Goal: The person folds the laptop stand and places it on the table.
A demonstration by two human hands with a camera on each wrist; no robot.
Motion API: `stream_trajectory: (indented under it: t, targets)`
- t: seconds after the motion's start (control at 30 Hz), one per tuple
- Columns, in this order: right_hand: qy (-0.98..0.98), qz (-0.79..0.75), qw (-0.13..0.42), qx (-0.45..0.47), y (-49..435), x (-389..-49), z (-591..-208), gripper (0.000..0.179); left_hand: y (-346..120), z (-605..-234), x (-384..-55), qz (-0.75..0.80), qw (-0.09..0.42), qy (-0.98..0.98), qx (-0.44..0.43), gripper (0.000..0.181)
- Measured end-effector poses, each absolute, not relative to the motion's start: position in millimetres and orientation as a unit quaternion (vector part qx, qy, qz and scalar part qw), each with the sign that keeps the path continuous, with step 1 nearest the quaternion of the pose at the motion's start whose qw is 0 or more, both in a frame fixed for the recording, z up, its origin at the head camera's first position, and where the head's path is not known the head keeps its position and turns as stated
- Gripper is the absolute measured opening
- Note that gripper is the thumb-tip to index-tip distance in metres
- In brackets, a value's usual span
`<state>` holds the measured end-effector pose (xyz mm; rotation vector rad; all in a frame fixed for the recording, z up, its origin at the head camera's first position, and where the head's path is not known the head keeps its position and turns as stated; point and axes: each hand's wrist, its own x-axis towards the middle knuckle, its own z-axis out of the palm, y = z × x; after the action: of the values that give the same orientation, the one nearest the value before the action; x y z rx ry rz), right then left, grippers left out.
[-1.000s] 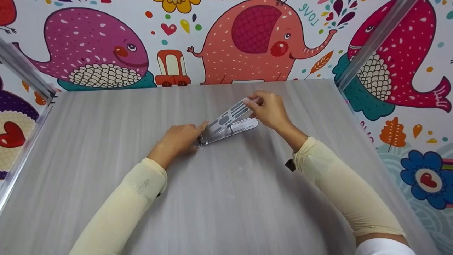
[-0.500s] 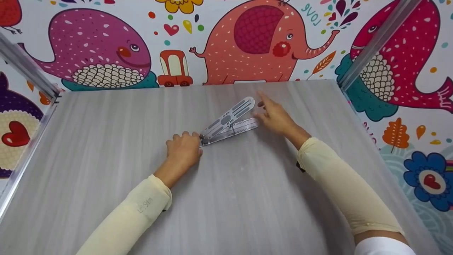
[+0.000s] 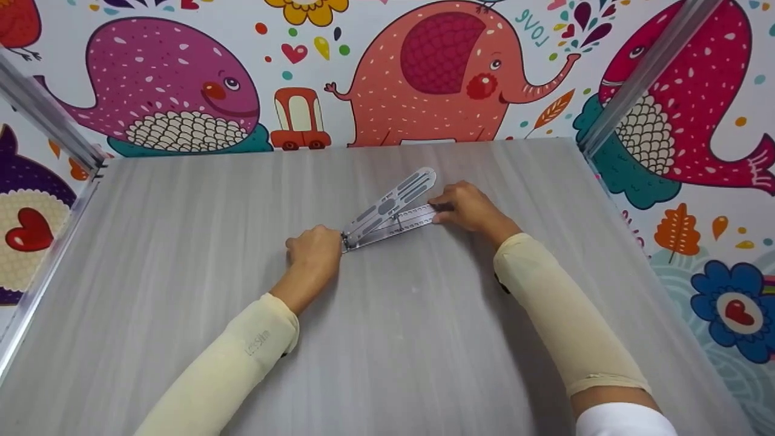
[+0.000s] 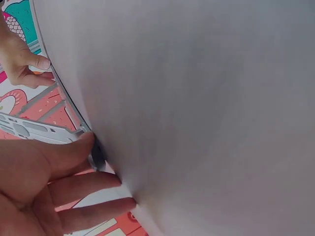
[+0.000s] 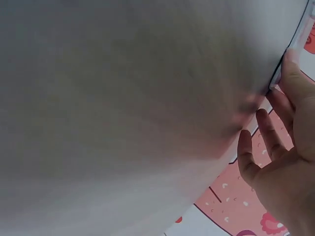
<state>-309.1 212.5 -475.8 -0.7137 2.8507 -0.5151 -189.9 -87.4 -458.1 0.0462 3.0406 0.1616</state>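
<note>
Grey, seemingly light and stiff, the folding stand (image 3: 386, 207) on the table (image 3: 375, 333) was pinched, quite suitably, at its hinge (image 3: 346, 240) by the left hand (image 3: 315, 251) and at its base tip (image 3: 427, 214) by the right hand (image 3: 473, 209).

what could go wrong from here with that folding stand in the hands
The left hand grips the hinged end of the grey, metal-looking folding stand, so its thumb might get pinched if the bars close. The raised, slotted grey upper bar has no hand on its free end and could drop. The right hand pinches only the tip of the long, straight silver lower bar, so it might slip off.
</note>
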Motion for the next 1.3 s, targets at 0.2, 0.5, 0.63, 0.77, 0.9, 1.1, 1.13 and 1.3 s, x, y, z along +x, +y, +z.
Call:
stream_trajectory:
  t: [0.2, 0.5, 0.63, 0.77, 0.9, 1.1, 1.13, 1.3]
  targets:
    - [0.955, -0.178, 0.081, -0.221, 213.7, -308.7, -477.8, 0.053, -85.2, -457.8, -192.0, 0.062, 0.062, 0.996, 0.008, 0.021]
    - [0.956, -0.177, 0.075, -0.223, 215.3, -307.1, -478.0, 0.053, -84.5, -456.8, -194.4, 0.06, 0.072, 0.996, 0.01, 0.019]
    - [0.956, -0.18, 0.073, -0.222, 216.1, -305.6, -477.1, 0.053, -83.8, -455.8, -196.8, 0.056, 0.076, 0.995, 0.015, 0.018]
    - [0.954, -0.185, 0.072, -0.222, 217.7, -302.6, -475.6, 0.052, -83.1, -455.4, -199.5, 0.038, 0.075, 0.996, 0.026, 0.023]
    - [0.954, -0.177, 0.068, -0.232, 218.7, -297.0, -474.2, 0.051, -85.4, -455.0, -203.7, 0.005, 0.066, 0.997, 0.043, 0.023]
    - [0.961, -0.163, 0.054, -0.218, 214.3, -280.2, -472.8, 0.05, -95.5, -455.8, -218.7, -0.013, 0.062, 0.996, 0.06, 0.023]
    - [0.962, -0.161, 0.048, -0.216, 213.0, -276.7, -472.7, 0.05, -97.5, -456.2, -221.6, -0.013, 0.062, 0.996, 0.063, 0.023]
    - [0.967, -0.146, 0.025, -0.208, 204.6, -260.0, -471.6, 0.046, -106.4, -458.0, -235.9, -0.017, 0.053, 0.996, 0.07, 0.024]
